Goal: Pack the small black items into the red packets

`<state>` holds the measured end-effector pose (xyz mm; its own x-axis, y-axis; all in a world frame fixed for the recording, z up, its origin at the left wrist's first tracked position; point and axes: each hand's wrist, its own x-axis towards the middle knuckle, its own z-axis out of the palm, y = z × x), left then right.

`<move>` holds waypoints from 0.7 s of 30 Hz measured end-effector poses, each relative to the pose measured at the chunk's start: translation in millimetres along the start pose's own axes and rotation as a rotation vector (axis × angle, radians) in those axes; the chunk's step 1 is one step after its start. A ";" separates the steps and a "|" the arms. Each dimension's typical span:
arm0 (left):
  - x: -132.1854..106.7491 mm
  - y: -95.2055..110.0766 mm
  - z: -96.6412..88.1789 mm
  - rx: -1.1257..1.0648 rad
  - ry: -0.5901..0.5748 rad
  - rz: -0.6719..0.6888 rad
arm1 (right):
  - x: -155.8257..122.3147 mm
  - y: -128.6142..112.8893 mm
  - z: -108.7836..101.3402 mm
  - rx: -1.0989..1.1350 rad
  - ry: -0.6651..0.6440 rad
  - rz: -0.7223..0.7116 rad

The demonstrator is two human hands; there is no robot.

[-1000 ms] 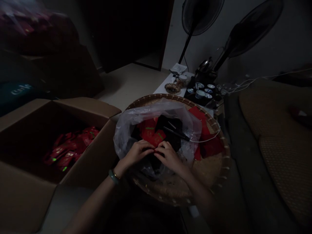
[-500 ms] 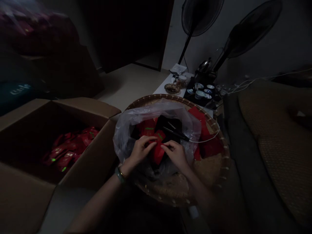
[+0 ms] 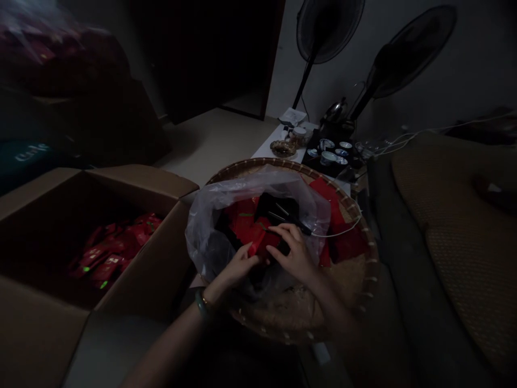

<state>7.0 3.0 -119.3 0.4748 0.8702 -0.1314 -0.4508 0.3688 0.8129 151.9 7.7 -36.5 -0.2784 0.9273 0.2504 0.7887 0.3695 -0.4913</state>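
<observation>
A small red packet (image 3: 262, 237) with a green mark lies between my hands, over the plastic bag. My left hand (image 3: 238, 268) pinches its lower left side between thumb and fingers. At its right side is my right hand (image 3: 297, 252), thumb and fingers spread apart with the tips at the packet. More red packets (image 3: 243, 215) lie just behind in the clear plastic bag (image 3: 205, 215). A black tool with two thin metal prongs (image 3: 291, 220) and a white cord rests close beyond my right fingers. The bag sits in a round woven tray (image 3: 347, 291).
An open cardboard box (image 3: 137, 280) at left holds a heap of red packets (image 3: 117, 245). Red sheets (image 3: 339, 231) lie on the tray's right side. Behind are teacups (image 3: 330, 157), a glass dish (image 3: 283, 148) and two standing fans (image 3: 329, 29). A woven seat (image 3: 464, 242) is at right.
My left hand has shifted down and turned on the packet. My right hand has moved slightly up and its fingers have spread from a pinch. The packet has tilted.
</observation>
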 end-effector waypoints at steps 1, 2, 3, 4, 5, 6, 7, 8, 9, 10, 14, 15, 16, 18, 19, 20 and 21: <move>-1.8 3.0 -1.3 -0.055 -0.028 -0.036 | 1.2 2.8 -1.7 -0.015 -0.010 -0.020; -3.6 5.3 -2.1 -0.097 -0.050 -0.065 | 1.8 5.0 -2.5 -0.024 -0.010 -0.033; -5.2 6.9 -2.4 -0.128 -0.067 -0.089 | 1.8 6.4 -2.5 -0.031 0.001 -0.042; -6.4 8.1 -2.3 -0.150 -0.079 -0.105 | 1.4 6.9 -2.1 -0.039 0.018 -0.049; -7.1 8.8 -2.0 -0.167 -0.087 -0.114 | 0.7 6.5 -1.6 -0.050 0.035 -0.058; -7.4 9.2 -1.4 -0.178 -0.090 -0.115 | -0.2 5.4 -1.2 -0.063 0.047 -0.070; -7.4 9.4 -0.8 -0.180 -0.088 -0.111 | -1.0 3.9 -0.8 -0.076 0.050 -0.084; -7.2 9.5 -0.2 -0.171 -0.084 -0.102 | -1.6 2.4 -0.7 -0.087 0.046 -0.099; -6.9 9.6 0.4 -0.151 -0.082 -0.092 | -1.8 1.1 -0.8 -0.091 0.034 -0.113; -6.6 9.8 0.8 -0.124 -0.079 -0.084 | -1.6 0.4 -1.1 -0.088 0.018 -0.123; -7.0 11.2 1.8 -0.034 -0.091 -0.100 | 2.1 2.9 -2.7 -0.059 -0.065 -0.094; -7.4 11.6 1.7 -0.027 -0.099 -0.111 | 2.9 4.1 -3.1 -0.051 -0.088 -0.076; -7.8 12.0 1.5 -0.024 -0.106 -0.121 | 3.4 5.1 -3.3 -0.045 -0.108 -0.056; -8.1 12.4 0.4 -0.006 -0.108 -0.121 | 3.2 5.9 -3.2 -0.040 -0.142 -0.020; -8.0 12.4 -0.4 0.017 -0.096 -0.104 | 2.7 5.6 -2.9 -0.043 -0.160 -0.005; -7.6 12.3 -1.3 0.052 -0.082 -0.078 | 1.9 5.0 -2.4 -0.049 -0.180 0.006; -7.2 11.9 -2.1 0.091 -0.066 -0.047 | 1.0 4.3 -1.7 -0.056 -0.202 0.016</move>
<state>-3.4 1.8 -109.9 0.5439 0.8281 -0.1358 -0.3577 0.3752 0.8551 155.9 10.1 -36.9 -0.3657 0.9283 0.0676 0.8213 0.3561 -0.4457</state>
